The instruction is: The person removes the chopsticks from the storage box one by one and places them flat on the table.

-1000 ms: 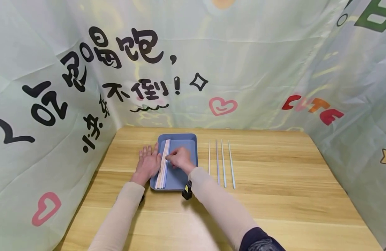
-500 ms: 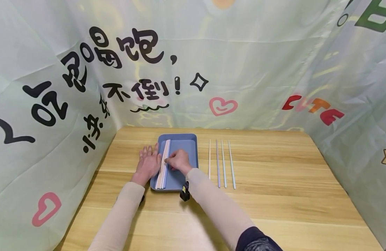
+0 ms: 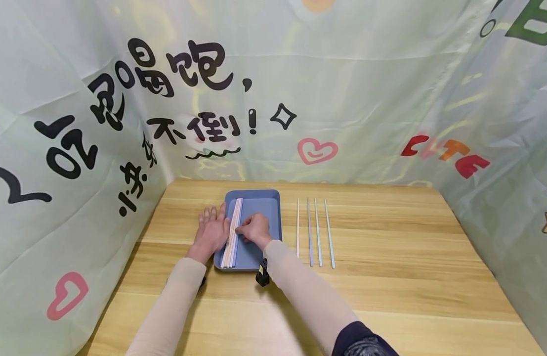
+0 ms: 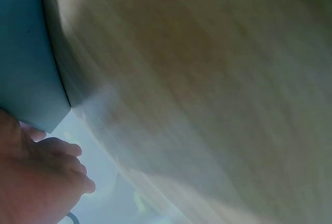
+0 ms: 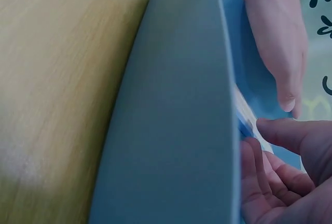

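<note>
In the head view, a bundle of several pale pink, white and blue chopsticks (image 3: 229, 254) lies lengthwise along the left side of a blue rectangular tray (image 3: 261, 200). The left hand (image 3: 212, 233) rests over the tray's left rim, fingers straight and pointing away, its thumb side beside the bundle. From the right, the right hand (image 3: 255, 229) reaches into the tray, thumb and curled fingers pinching at the bundle's right edge around mid-length. The right wrist view has the thumb (image 5: 280, 130) and fingers at the chopsticks, partly hidden by the tray wall (image 5: 171, 110).
To the right of the tray, a pinkish chopstick (image 3: 298, 222), a violet chopstick (image 3: 310, 232) and two light blue ones lie apart on the wooden table (image 3: 389, 257). The right forearm passes near the pinkish one's lower end. Printed fabric (image 3: 366, 99) encloses the table's back and sides.
The right hand has slid slightly toward the near end along the bundle, its wrist lowering a little. The left hand and the loose chopsticks stay where they were.
</note>
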Available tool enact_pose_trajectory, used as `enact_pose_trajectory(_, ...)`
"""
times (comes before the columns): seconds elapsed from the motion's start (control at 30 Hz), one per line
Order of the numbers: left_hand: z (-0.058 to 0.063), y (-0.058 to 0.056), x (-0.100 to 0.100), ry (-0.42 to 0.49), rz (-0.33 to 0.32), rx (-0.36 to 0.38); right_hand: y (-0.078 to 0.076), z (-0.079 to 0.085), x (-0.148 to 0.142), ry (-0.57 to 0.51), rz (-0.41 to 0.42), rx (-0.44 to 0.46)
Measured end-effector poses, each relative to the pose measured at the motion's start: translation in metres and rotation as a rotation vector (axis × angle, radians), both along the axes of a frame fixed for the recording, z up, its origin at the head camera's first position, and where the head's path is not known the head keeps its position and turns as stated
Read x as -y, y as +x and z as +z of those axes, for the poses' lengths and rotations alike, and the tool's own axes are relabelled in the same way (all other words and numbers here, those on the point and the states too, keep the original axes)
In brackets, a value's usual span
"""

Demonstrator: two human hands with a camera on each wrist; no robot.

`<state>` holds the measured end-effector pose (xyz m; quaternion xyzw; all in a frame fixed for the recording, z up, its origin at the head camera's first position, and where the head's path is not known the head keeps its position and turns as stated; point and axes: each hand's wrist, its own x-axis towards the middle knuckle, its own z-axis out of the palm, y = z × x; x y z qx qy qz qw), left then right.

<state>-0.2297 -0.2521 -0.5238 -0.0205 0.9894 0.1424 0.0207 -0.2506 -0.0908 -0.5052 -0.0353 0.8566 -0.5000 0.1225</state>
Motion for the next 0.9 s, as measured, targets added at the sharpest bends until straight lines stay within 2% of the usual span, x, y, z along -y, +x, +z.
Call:
enact_pose_trajectory(0.2,-0.0027,-0.0004,-0.0002,0.003,0.008,-0.001,-0.0045,-0.0060,0.0031,-0.017,-0.023,0.018)
enact_pose_trajectory(0.43,-0.0025,-0.0008,0.0005,0.000,0.001,-0.030,-0.0062,-0.0056,0.0016,-0.037,-0.024,0.043)
enact_pose_trajectory(0.9,-0.0021,-0.0007,0.0002,0.000,0.002,-0.038,-0.0027,-0.0043,0.0022,0.035,-0.062,-0.019)
